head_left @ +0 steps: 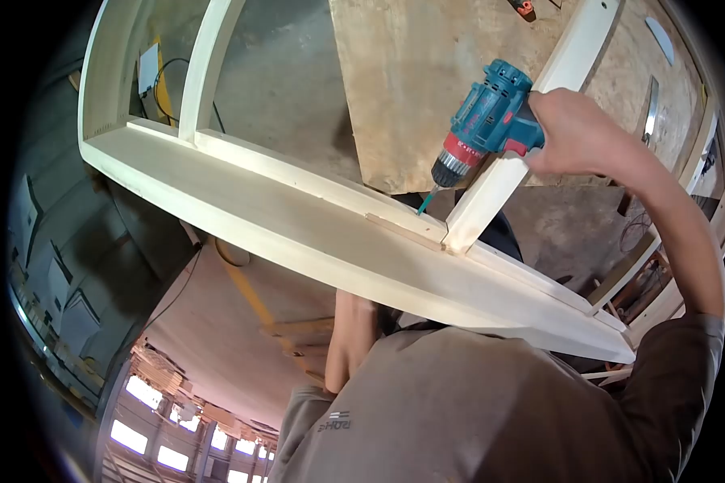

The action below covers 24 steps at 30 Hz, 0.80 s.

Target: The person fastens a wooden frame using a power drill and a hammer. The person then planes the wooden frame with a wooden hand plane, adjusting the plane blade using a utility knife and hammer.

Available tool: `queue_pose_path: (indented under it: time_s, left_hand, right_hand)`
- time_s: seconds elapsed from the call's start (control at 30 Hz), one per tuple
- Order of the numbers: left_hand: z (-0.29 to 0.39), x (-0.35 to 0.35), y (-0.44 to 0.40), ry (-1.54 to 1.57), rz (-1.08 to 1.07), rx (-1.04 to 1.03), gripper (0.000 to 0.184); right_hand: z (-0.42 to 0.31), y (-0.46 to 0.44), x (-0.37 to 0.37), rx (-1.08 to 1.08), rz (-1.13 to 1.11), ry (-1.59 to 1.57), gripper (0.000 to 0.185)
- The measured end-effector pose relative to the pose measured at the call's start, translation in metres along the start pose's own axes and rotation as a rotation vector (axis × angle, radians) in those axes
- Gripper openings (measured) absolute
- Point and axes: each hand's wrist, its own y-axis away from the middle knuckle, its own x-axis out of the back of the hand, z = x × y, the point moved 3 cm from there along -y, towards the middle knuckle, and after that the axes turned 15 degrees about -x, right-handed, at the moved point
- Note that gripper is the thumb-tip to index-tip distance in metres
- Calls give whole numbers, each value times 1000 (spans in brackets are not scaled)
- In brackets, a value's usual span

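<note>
My right hand [568,133] is closed around the handle of a blue and red cordless drill [482,113]. The drill tilts down to the left, and its thin greenish bit [427,200] reaches a pale wooden strip [314,187]. Whether the tip has entered the wood is too small to tell. That strip runs along a wide curved board [242,197] in front of my body. A short thin piece of wood [405,231] lies against the strip near a crosspiece [491,193]. Of my left arm only the forearm [351,334] shows; the board hides my left hand and its fingers.
Upright slats [205,72] join the frame at the far left. Behind the drill lies a large plywood sheet [411,72], with a red and black tool [524,8] at the top. More frame pieces [636,274] stand at the right. A dark cable [165,88] hangs at the left.
</note>
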Motion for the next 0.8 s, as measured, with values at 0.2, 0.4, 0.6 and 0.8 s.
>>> queue_pose_path:
  time_s: [0.2, 0.4, 0.6, 0.8]
  left_hand:
    - [-7, -5, 4, -17, -17, 10, 55]
    - [-6, -8, 13, -51, -55, 17, 56]
    - [-5, -11, 16, -69, -62, 27, 56]
    - [-8, -11, 14, -74, -66, 36, 56]
  right_hand:
    - [2, 3, -9, 28, 159, -31, 46]
    - [3, -4, -15, 32, 203, 4, 43]
    - [-1, -11, -13, 17, 107, 54, 45]
    - [1, -9, -14, 31, 148, 63, 44]
